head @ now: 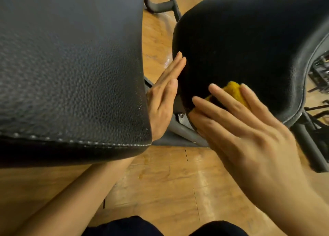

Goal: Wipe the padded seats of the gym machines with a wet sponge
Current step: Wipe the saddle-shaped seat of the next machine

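Your right hand (236, 127) lies flat with fingers spread, pressing the yellow sponge (232, 91) against the near lower part of the rounded black seat (249, 45), so the pressure looks spread evenly for wiping. Your left hand (164, 97), fingers straight and together, rests against that seat's left edge, probably to steady it. The larger black pad (71, 66) sits left of the seat, untouched.
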A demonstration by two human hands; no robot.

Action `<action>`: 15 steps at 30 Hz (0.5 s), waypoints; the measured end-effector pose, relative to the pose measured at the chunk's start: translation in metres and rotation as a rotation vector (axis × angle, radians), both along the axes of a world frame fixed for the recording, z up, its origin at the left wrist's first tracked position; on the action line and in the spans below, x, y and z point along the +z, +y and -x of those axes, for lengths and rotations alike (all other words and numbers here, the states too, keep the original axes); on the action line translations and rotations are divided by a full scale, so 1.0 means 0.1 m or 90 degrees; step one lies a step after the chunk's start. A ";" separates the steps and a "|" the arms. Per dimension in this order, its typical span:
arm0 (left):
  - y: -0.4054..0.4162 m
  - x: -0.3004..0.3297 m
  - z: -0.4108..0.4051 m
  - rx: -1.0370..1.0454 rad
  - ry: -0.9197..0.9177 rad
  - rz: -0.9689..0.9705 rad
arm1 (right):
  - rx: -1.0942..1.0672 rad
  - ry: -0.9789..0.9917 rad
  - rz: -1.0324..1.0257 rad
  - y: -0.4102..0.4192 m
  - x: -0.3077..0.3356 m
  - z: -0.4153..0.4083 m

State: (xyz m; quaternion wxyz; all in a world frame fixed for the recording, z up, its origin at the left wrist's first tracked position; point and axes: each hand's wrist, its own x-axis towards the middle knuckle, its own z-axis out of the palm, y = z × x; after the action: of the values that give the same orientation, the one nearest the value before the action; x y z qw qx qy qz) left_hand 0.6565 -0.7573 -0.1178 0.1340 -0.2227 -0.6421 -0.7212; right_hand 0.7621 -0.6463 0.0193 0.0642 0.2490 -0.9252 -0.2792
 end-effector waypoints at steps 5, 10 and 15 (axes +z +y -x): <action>0.01 0.00 -0.02 -0.010 0.000 -0.007 | 0.038 0.066 0.026 0.07 -0.06 -0.12; -0.01 0.09 -0.10 -0.079 -0.073 -0.084 | 0.065 0.072 0.006 -0.16 -0.34 0.16; -0.04 0.06 -0.16 -0.054 -0.055 -0.063 | 0.187 0.040 -0.001 0.42 -0.12 -0.15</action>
State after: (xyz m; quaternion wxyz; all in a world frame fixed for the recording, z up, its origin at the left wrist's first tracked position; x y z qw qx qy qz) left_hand 0.6729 -0.7618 -0.1118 0.0865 -0.2113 -0.6012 -0.7658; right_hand 0.7769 -0.6043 0.0074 0.1333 0.3732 -0.8759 -0.2752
